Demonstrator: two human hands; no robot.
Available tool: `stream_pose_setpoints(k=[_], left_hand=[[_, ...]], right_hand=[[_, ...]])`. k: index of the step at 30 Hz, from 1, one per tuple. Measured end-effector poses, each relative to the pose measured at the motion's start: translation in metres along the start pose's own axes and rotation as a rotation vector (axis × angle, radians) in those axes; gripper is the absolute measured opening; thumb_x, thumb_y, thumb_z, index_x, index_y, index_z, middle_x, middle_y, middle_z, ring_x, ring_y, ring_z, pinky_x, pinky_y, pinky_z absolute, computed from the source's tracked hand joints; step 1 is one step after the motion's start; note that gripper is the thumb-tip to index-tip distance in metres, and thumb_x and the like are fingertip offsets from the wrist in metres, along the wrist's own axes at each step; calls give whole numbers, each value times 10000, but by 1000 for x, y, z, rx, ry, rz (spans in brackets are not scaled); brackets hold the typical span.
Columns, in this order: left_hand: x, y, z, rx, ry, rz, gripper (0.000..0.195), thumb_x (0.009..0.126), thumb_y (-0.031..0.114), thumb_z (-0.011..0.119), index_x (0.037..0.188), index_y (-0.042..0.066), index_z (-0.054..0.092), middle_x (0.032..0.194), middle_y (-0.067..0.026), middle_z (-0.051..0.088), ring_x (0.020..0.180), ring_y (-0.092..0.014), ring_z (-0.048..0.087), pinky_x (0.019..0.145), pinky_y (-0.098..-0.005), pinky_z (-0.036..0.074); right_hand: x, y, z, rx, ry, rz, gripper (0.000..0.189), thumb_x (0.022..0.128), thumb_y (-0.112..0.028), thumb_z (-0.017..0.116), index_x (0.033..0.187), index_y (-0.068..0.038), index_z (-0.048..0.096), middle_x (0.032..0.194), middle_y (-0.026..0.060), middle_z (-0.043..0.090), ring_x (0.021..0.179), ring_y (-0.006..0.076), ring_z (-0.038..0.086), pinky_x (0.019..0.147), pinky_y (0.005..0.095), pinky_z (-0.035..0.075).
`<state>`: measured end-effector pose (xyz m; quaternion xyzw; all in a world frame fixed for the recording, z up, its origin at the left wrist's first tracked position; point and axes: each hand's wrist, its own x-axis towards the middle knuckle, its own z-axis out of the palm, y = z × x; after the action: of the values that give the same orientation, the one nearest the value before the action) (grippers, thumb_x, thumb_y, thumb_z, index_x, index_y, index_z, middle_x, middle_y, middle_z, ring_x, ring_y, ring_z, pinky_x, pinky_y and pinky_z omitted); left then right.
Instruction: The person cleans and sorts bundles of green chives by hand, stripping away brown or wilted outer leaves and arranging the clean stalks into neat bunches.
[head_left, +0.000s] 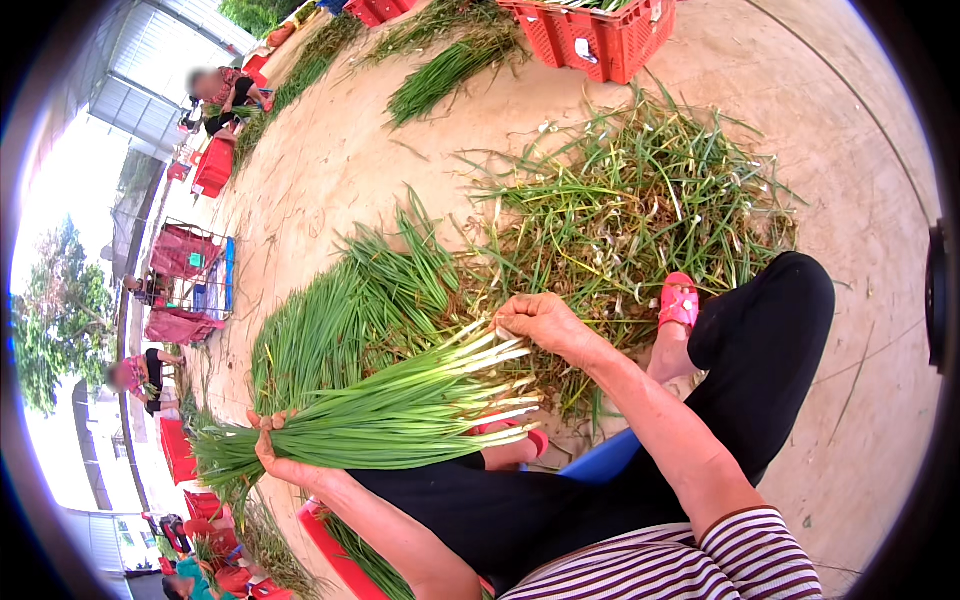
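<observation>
A thick bunch of garlic chives (375, 427), long green leaves with pale stem ends, lies across my lap, the pale ends fanned out to the right. My left hand (274, 442) is wrapped around its leafy part near the tips. At the pale ends, my right hand (529, 322) pinches a stem between thumb and fingers. Beyond the bunch, a heap of green chives (322, 322) rests on the floor. A pile of loose leaves and brownish plant scraps (622, 210) spreads beside it, close to my right foot.
A red plastic crate (600, 41) stands beyond the scraps, near another chive bundle (442, 75). A red container (337, 555) with greens is by my left forearm. Blue plastic (604, 454) shows under my legs. Several people sit or bend over greens at the left; a wheeled-looking cage (191, 277) stands there.
</observation>
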<state>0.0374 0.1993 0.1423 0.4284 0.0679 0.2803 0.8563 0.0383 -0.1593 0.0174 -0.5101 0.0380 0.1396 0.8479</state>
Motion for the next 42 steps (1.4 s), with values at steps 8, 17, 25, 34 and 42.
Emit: stream_pose_setpoints(k=[8,17,25,34,42], left_hand=[[13,9,-17,-152,-32,4,354,778,27,592,1129,46,547,757,-64,581,702,-188,540,697,-347,459],[8,-1,-13,-129,-67,-69,329,794,60,586,1122,43,559,757,-68,588,718,-201,547,700,-357,462],[6,-4,-7,-117,-70,-53,359,812,71,570,1167,39,536,774,-53,580,704,-187,533,688,-350,459],[1,-16,5,-55,-98,-70,461,817,54,559,1266,22,461,764,-55,561,693,-182,520,701,-349,454],[0,-12,3,-3,28,-4,435,796,89,572,1222,51,494,761,-26,548,721,-197,512,707,-361,455]], right_hand=[[1,8,-51,-386,110,-34,264,859,-144,576,1083,-14,629,931,83,646,833,166,589,768,284,466],[11,31,21,-819,-377,-55,492,819,-384,669,1227,-125,579,1222,91,606,1113,230,561,972,315,415],[27,50,33,-1122,-247,-350,372,900,-364,472,1164,-132,594,1175,101,609,1081,272,563,924,363,461],[25,59,45,-755,-199,-342,252,877,-192,522,1040,-17,603,966,158,640,836,304,569,759,406,464],[6,21,25,183,101,318,175,947,-112,482,945,-11,626,862,84,643,739,174,602,701,322,521]])
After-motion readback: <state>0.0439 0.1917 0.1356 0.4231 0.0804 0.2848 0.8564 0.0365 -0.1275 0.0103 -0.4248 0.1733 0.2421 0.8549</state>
